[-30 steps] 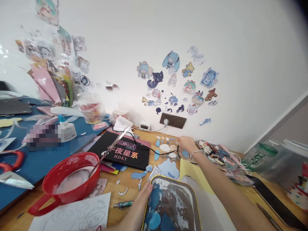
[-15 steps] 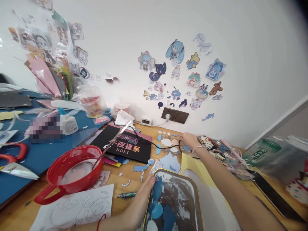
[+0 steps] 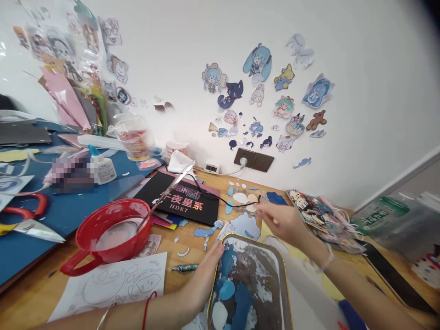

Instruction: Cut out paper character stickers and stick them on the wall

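Observation:
My left hand [image 3: 202,280] grips the left side of a rectangular metal tray [image 3: 288,293] with a gold rim, the thumb on its edge. Paint-like smears cover the tray, and blue pieces [image 3: 227,289] and a white oval piece [image 3: 219,314] lie in it. Over the tray's far side hovers my right hand [image 3: 283,224], thumb and fingertips pinched together; whatever they hold is too small or hidden. Just beyond it lie small cut paper pieces [image 3: 240,198] in white and blue, a pale blue cloud-shaped sheet [image 3: 244,224] and a dark blue piece [image 3: 276,198].
A red cup [image 3: 113,250] of whitish liquid with a long utensil [image 3: 173,183] stands left, near scissors [image 3: 34,229] and a glue bottle [image 3: 104,169]. A black card folder [image 3: 178,201], a cable and a pencil-drawn sheet [image 3: 113,286] surround the tray. A phone-like black slab [image 3: 395,275] lies right.
My right hand has drawn back from the small paper pieces near the wall, toward the tray. My left hand stays on the tray's edge. The camera view has shifted slightly.

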A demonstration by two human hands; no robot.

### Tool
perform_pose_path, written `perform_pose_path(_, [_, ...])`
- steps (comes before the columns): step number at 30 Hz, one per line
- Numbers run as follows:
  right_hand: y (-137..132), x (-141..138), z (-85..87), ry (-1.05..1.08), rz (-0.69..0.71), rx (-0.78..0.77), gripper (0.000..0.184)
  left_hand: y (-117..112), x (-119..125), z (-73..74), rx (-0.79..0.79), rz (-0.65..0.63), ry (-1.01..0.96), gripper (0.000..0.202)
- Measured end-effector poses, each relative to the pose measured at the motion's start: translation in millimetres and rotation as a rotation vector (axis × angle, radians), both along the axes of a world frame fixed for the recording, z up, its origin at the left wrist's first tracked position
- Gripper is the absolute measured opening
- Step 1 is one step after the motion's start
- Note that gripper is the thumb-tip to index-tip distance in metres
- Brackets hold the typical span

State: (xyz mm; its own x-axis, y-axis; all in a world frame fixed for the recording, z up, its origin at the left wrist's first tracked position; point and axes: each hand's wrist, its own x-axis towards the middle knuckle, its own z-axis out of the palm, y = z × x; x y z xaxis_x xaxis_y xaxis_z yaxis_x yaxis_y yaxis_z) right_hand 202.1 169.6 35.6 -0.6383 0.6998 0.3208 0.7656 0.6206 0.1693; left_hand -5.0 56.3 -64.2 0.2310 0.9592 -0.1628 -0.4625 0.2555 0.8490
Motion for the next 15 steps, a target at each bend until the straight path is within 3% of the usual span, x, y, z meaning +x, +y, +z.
perform_pose_path(3, [-49.4, -0.8, 3.2, -0.190, 0.468, 0.134, 0.025, 0.6, 0.8, 2.9, -0.020, 0.040, -0.003, 0.051])
perform_pose_path(5, [-69.3, -4.3, 5.6, -0.266, 0.615, 0.207, 0.027, 0.7, 0.8, 5.4, -0.031, 0.065, 0.004, 0.052])
perform_pose_path(15, [-84.2, -18.8, -3.5, -0.317, 0.600, 0.257, 0.025, 0.7, -0.3, 12.2, -0.019, 0.106, 0.000, 0.048])
